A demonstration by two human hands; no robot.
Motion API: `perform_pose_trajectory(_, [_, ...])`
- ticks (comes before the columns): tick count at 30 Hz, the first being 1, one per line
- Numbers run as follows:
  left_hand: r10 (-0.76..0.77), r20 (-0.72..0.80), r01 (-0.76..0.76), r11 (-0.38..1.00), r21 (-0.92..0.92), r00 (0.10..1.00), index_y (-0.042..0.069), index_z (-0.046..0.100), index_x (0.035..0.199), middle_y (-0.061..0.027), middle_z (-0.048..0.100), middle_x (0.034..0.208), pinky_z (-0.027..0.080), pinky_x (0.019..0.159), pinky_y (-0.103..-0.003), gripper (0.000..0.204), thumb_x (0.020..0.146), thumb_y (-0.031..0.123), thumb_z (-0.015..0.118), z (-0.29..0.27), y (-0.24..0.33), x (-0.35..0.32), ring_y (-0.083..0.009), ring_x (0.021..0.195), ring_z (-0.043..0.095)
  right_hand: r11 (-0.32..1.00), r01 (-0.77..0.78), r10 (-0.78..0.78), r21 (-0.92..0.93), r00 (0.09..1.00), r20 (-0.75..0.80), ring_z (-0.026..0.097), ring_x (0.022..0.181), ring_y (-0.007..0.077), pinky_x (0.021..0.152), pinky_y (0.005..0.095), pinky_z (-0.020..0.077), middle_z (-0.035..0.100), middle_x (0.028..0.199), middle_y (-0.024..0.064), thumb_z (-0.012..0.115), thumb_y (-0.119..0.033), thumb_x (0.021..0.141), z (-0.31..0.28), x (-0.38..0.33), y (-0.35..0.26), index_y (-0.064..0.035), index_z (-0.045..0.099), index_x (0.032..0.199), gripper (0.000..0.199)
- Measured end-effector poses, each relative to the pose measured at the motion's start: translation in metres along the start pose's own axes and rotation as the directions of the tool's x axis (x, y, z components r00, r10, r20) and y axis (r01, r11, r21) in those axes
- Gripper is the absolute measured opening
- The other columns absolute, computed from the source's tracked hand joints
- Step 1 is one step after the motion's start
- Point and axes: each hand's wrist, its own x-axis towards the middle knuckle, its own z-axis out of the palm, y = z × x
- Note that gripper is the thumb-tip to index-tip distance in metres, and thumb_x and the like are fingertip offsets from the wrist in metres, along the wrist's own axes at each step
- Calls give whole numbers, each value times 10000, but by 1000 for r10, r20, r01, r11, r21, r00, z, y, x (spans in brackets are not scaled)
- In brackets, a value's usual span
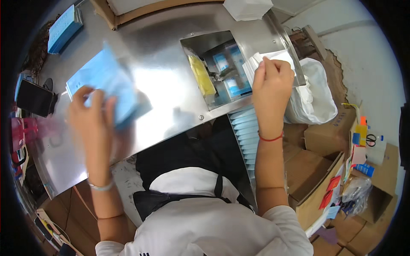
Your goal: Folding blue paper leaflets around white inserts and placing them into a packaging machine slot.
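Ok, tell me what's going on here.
A person is at a metal table with both hands busy. The left hand, blurred, holds blue sheets; how many is unclear. The right hand is at a stack of white sheets by the table's right edge; whether it grips one is hard to tell. Between the hands, a cut-out in the tabletop shows a yellow packet. Another blue stack lies at the far left.
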Motion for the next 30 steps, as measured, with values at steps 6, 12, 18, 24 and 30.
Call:
perform_pose_trajectory(6, [338, 140, -217, 818, -532, 931, -2, 579, 1033, -291, 403, 1436, 344, 1083, -616, 398, 751, 177, 795, 24, 109, -22, -535, 1353, 348, 947, 64, -131, 313, 971, 198, 581, 931, 324, 829, 427, 481, 628, 1022, 145, 634, 62, 733, -30, 16, 35, -1, 697, 1073, 351])
perform_pose_trajectory(12, [299, 174, -212, 894, -394, 938, 3, 592, 1191, -232, 457, 1409, 374, 1044, -539, 439, 766, 43, 691, 21, 82, -25, -437, 1284, 435, 747, 320, -480, 582, 866, 141, 630, 1014, 306, 969, 447, 457, 667, 1159, 107, 594, -53, 863, -55, -39, -62, -101, 726, 1092, 269])
perform_pose_trajectory(18, [208, 132, -135, 896, -422, 969, 38, 583, 1031, -188, 478, 1392, 378, 997, -483, 347, 717, 70, 724, 17, 78, -24, -403, 1211, 470, 879, 347, -425, 326, 881, 207, 631, 1023, 287, 1057, 524, 380, 664, 1111, 108, 632, -50, 768, 7, -32, -83, -75, 714, 1068, 312])
perform_pose_trajectory(24, [373, 143, -323, 903, -284, 917, 103, 601, 988, -223, 422, 1467, 284, 1064, -672, 371, 691, 202, 801, 16, 94, -26, -474, 1366, 362, 911, 46, -32, 409, 999, -41, 600, 997, 323, 888, 421, 473, 639, 1086, 150, 637, -13, 815, -18, -9, -22, 5, 693, 1043, 235])
perform_pose_trajectory(30, [408, 221, -377, 910, -170, 886, 73, 603, 992, -239, 403, 1494, 221, 1105, -681, 408, 780, 382, 767, 22, 109, 15, -447, 1428, 301, 1000, 12, -12, -12, 1000, 16, 549, 883, 329, 774, 416, 481, 599, 974, 142, 647, -59, 860, -3, -5, -1, 26, 700, 1013, 183])
